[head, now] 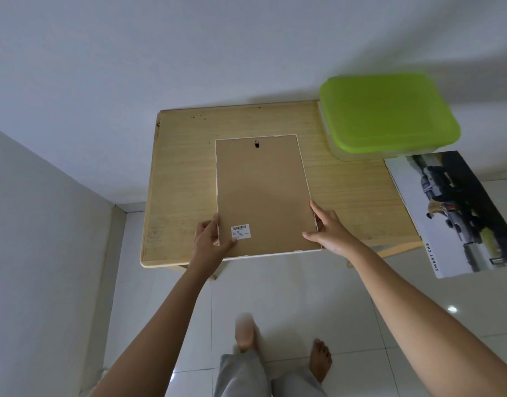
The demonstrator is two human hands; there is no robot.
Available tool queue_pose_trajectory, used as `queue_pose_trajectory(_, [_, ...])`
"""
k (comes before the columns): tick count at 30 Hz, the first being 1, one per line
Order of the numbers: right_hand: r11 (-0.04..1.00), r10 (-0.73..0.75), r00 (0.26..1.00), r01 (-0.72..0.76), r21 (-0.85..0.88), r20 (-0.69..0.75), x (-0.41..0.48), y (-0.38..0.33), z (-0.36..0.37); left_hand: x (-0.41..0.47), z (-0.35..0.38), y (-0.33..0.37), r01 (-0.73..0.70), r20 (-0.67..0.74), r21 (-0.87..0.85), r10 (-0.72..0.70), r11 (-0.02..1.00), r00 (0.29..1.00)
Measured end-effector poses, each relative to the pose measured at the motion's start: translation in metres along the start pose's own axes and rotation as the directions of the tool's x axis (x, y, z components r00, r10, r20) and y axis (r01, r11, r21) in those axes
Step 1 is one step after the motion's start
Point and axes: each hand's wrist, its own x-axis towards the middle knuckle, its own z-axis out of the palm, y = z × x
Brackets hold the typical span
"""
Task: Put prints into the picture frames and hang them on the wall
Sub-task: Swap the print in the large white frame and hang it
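A white picture frame [262,193] lies face down on the wooden table [183,167], its brown backing board up, with a black hanger near the far edge and a barcode sticker near the front left corner. My left hand [210,239] grips the frame's left edge near the front corner, thumb on the backing. My right hand [325,227] holds the right edge near the front, thumb on the board and fingers along the side. A print [458,213] showing a car and the words "SMART CAB" lies at the table's right end, hanging over the edge.
A clear box with a green lid [387,113] stands at the table's far right corner. White walls close in at the back and the left. The floor is pale tile; my bare feet show below.
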Motion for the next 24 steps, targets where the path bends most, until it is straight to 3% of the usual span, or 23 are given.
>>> queue_pose_trajectory(5, [0.991,-0.102,0.985,0.113,0.073,-0.139,0.000,0.012,0.004,-0.002,0.009,0.001,0.025,-0.070,-0.014,-0.026,1.000,0.997])
queue_pose_trajectory(17, [0.984,-0.148,0.957,0.167,0.056,-0.249,-0.001,0.012,0.008,0.001,0.019,-0.005,0.037,-0.107,0.007,-0.036,0.999,0.994])
queue_pose_trajectory(20, [0.974,-0.165,0.956,0.118,-0.195,-0.241,-0.006,0.004,0.011,0.003,0.014,-0.003,0.014,-0.090,0.063,-0.008,0.998,0.996])
queue_pose_trajectory(24, [0.815,-0.366,0.882,0.151,-0.559,-0.295,-0.005,-0.011,0.021,0.010,0.006,0.003,-0.068,-0.122,0.178,0.091,0.982,0.988])
